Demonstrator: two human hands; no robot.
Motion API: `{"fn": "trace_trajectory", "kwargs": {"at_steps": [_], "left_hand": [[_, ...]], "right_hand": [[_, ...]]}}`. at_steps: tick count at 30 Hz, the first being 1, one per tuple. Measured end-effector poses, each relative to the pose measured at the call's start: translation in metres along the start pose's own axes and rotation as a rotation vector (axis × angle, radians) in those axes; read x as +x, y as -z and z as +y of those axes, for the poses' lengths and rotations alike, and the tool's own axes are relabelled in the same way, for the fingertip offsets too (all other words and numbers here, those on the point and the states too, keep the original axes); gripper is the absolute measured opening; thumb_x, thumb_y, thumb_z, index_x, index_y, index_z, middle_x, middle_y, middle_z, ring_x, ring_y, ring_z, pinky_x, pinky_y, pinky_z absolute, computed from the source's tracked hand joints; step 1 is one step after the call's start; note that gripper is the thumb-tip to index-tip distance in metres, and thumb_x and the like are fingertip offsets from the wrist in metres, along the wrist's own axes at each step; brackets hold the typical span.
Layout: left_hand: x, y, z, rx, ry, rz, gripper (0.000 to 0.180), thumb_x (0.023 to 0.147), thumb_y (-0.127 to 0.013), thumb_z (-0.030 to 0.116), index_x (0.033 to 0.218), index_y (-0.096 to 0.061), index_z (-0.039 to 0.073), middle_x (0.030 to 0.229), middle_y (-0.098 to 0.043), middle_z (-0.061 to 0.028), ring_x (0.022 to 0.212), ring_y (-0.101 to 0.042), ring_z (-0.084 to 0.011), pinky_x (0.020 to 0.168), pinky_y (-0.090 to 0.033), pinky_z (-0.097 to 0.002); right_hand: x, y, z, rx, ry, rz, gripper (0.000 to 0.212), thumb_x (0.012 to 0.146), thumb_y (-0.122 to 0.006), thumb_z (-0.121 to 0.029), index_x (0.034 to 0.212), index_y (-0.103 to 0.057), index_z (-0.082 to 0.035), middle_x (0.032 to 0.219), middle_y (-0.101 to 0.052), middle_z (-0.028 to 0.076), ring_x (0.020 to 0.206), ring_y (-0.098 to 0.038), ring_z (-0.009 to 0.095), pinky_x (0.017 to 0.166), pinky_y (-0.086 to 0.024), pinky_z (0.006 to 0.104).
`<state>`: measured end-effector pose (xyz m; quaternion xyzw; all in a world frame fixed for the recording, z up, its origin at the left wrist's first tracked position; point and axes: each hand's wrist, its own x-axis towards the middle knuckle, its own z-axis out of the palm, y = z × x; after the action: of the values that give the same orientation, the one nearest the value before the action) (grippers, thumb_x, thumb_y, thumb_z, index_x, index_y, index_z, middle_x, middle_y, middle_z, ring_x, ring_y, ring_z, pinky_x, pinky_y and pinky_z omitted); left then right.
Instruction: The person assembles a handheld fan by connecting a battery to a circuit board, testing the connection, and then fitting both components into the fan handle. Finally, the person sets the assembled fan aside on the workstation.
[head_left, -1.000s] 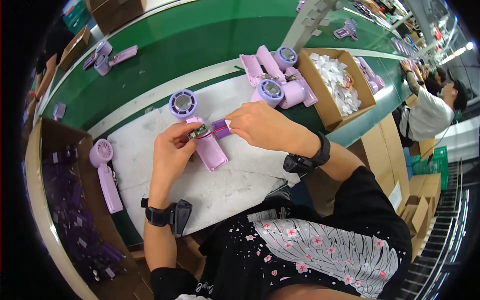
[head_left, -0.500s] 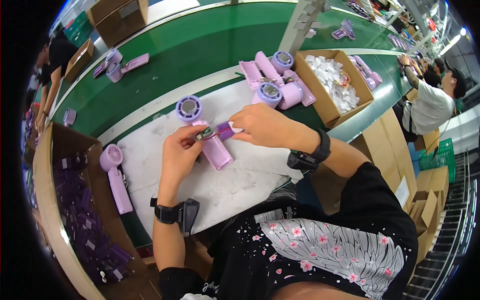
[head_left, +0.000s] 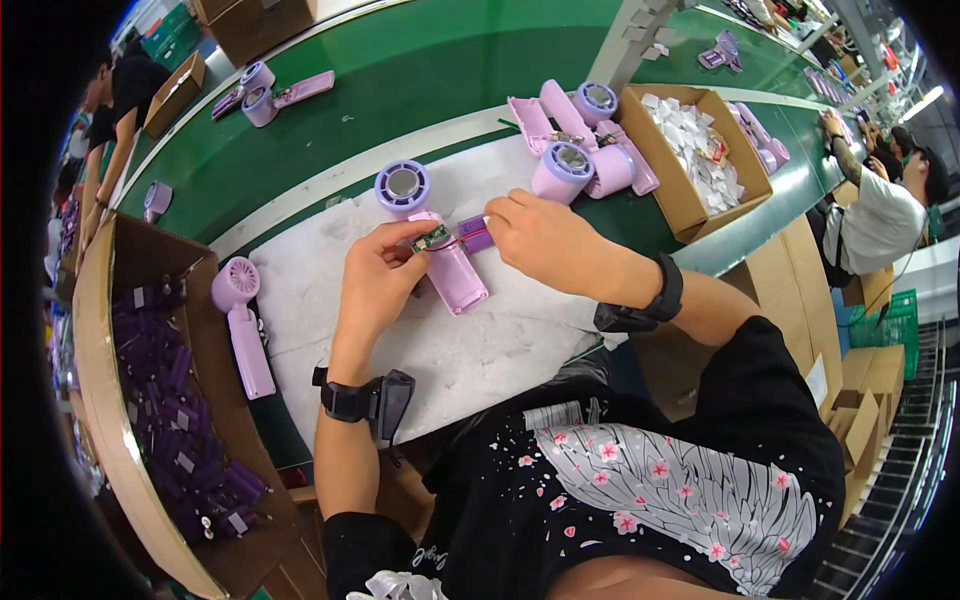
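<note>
A lilac handheld fan (head_left: 403, 186) lies on the white foam mat, its open handle shell (head_left: 458, 283) pointing toward me. My left hand (head_left: 378, 275) pinches a small green circuit board (head_left: 430, 238) at the top of that shell. Red and dark wires run from the board to a purple battery (head_left: 476, 233) just right of the shell. The fingers of my right hand (head_left: 545, 240) are closed together at the battery's right end; what lies between them is hidden. Another lilac fan (head_left: 243, 325) rests left of my left hand.
At the left, a cardboard box (head_left: 95, 400) holds many purple batteries (head_left: 180, 420). A carton (head_left: 690, 190) of white paper scraps stands at the right, beside several lilac fan parts (head_left: 565, 170). Beyond the mat (head_left: 330, 340) runs a green conveyor (head_left: 420, 80). Other people work at both sides.
The view has shifted, so the scene sits higher and further right. A white piece that showed at my right fingertips is out of sight now. My left hand keeps its pinch on the board.
</note>
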<state>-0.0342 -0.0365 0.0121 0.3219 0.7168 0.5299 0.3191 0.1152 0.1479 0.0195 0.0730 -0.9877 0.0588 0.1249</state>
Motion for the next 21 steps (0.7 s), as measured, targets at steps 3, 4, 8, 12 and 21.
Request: {"fn": "trace_trajectory", "kwargs": {"at_steps": [3, 4, 8, 12, 21], "left_hand": [[0.001, -0.002, 0.0, -0.037, -0.023, 0.006, 0.035, 0.079, -0.06, -0.004, 0.112, -0.069, 0.003, 0.101, -0.068, -0.0047, 0.073, -0.059, -0.0079, 0.064, -0.049, -0.0217], [0.001, -0.001, -0.003, -0.017, -0.028, 0.01, 0.036, 0.078, -0.06, -0.004, 0.112, -0.069, 0.003, 0.1, -0.068, -0.0046, 0.073, -0.059, -0.008, 0.064, -0.049, -0.0218], [0.002, -0.001, -0.001, 0.013, -0.023, 0.006, 0.037, 0.077, -0.06, -0.004, 0.112, -0.069, 0.003, 0.095, -0.068, -0.0042, 0.071, -0.058, -0.0082, 0.062, -0.048, -0.0222], [-0.007, 0.004, 0.0, 0.004, 0.023, 0.039, 0.036, 0.077, -0.061, -0.003, 0.111, -0.07, 0.004, 0.089, -0.067, -0.0044, 0.067, -0.057, -0.0081, 0.06, -0.047, -0.023], [-0.001, -0.001, 0.003, 0.057, 0.083, 0.027, 0.036, 0.076, -0.063, 0.0, 0.111, -0.071, 0.007, 0.085, -0.067, -0.0051, 0.066, -0.057, -0.0092, 0.059, -0.047, -0.0252]], "right_hand": [[0.0, 0.004, 0.004, -0.069, 0.042, -0.036, 0.016, 0.08, -0.06, -0.008, 0.087, -0.059, 0.007, 0.099, -0.056, 0.016, 0.086, -0.057, 0.03, 0.078, -0.049, 0.0384], [0.002, 0.004, 0.004, -0.063, 0.046, -0.046, 0.016, 0.08, -0.06, -0.008, 0.087, -0.059, 0.007, 0.099, -0.056, 0.016, 0.086, -0.057, 0.03, 0.078, -0.049, 0.0384], [-0.002, 0.024, 0.017, 0.111, 0.002, -0.04, 0.015, 0.082, -0.059, -0.008, 0.089, -0.056, 0.005, 0.095, -0.052, 0.019, 0.081, -0.055, 0.031, 0.075, -0.048, 0.0398], [-0.034, 0.079, 0.053, 0.143, -0.232, 0.204, 0.025, 0.085, -0.062, -0.016, 0.104, -0.058, -0.001, 0.093, -0.061, 0.017, 0.088, -0.063, 0.028, 0.074, -0.049, 0.0359], [-0.009, 0.09, 0.007, 0.567, -0.403, 0.124, 0.036, 0.081, -0.072, -0.012, 0.113, -0.063, 0.001, 0.098, -0.067, 0.011, 0.081, -0.066, 0.024, 0.074, -0.052, 0.0333]]}}
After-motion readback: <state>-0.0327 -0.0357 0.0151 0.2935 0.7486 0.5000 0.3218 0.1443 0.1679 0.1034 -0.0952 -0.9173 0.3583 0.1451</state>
